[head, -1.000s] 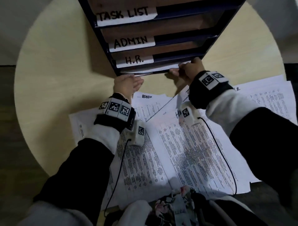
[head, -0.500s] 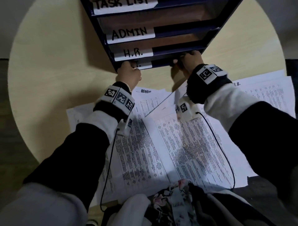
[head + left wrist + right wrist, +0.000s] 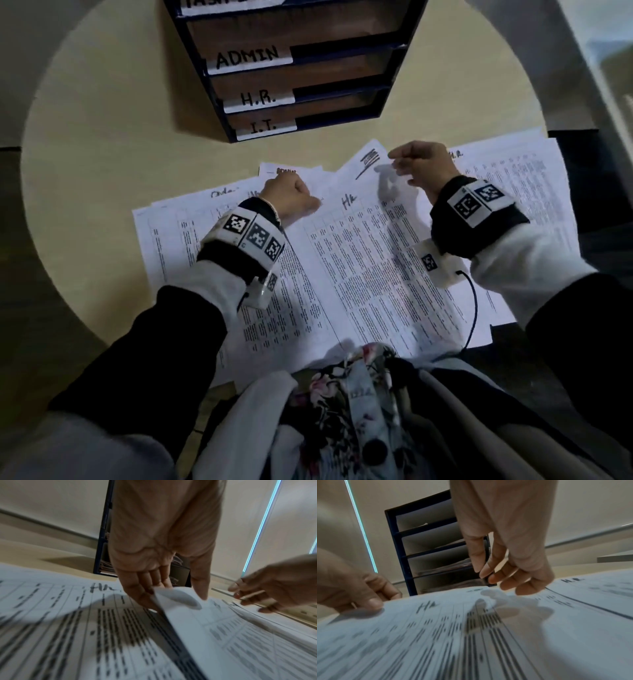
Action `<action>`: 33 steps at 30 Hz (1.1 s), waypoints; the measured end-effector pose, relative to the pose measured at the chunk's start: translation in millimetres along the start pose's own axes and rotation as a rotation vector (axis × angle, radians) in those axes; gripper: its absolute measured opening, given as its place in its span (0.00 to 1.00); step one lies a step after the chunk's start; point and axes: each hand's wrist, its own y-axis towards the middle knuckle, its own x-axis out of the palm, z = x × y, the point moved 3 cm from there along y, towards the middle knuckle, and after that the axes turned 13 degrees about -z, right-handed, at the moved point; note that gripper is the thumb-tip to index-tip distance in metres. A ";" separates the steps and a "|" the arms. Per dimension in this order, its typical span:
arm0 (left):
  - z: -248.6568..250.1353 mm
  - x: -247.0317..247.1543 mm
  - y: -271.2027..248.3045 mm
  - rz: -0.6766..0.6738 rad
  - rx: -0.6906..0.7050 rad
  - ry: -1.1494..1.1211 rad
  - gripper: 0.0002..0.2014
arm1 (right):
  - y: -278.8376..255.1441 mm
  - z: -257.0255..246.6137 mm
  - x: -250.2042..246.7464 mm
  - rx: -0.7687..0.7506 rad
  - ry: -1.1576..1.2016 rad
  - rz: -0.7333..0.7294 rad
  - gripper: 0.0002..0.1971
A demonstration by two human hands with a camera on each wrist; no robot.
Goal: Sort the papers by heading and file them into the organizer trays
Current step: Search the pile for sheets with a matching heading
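Left hand point(image 3: 291, 195) grip pinches the printed "HR" sheet's point(image 3: 359, 260) lifted corner; right hand point(image 3: 423, 164) hovers slack, empty.

Your head view is dim, its corners dark beyond a rounded, bowed edge. Both hands cast soft shadows onto the papers point(image 3: 359, 274); the organizer point(image 3: 294, 68) shades the table point(image 3: 102, 137) to its left. In your wrist views the print smears with motion blur, and a bright cyan strip point(image 3: 260, 524) glows behind.
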 end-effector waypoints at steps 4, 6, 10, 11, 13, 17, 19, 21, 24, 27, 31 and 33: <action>-5.7 8.7 -6.1 -0.099 -0.069 0.137 0.07 | -17.1 31.0 -2.2 0.069 -0.110 0.014 0.07; -6.3 11.0 -10.3 -0.084 -0.054 0.167 0.10 | -20.4 44.1 -2.3 0.096 -0.175 0.009 0.15; -6.9 0.3 -14.8 0.154 0.063 0.065 0.18 | -25.1 49.0 -0.8 0.081 -0.238 0.020 0.26; -6.4 -4.8 -16.9 0.225 0.101 -0.007 0.20 | -26.2 48.2 -1.2 0.076 -0.247 0.027 0.29; -3.0 -15.1 -20.8 0.332 0.222 -0.153 0.16 | -28.3 46.2 -0.8 0.069 -0.262 0.032 0.35; 14.6 -28.5 -44.7 0.409 0.420 -0.445 0.03 | -28.7 38.3 5.0 0.018 -0.083 -0.008 0.44; 17.9 -37.7 -52.1 0.447 0.501 -0.654 0.09 | -28.7 35.5 6.0 0.000 0.038 -0.028 0.40; 17.9 -48.6 -56.9 0.501 0.547 -0.829 0.11 | -31.8 30.1 10.5 -0.064 0.154 -0.079 0.23; 21.7 -61.9 -61.7 0.546 0.599 -0.977 0.08 | -40.8 19.0 18.4 -0.182 0.238 -0.097 0.10; 30.7 -61.8 -68.3 0.504 0.630 -0.951 0.04 | -50.3 5.9 14.7 -0.255 0.194 0.022 0.11; 41.4 -60.0 -81.3 0.470 0.641 -0.860 0.26 | -61.4 -33.4 -1.5 -0.390 0.330 0.073 0.10; 52.2 -62.2 -90.6 0.509 0.677 -0.827 0.26 | -65.5 -57.8 -10.5 -0.491 0.412 0.057 0.10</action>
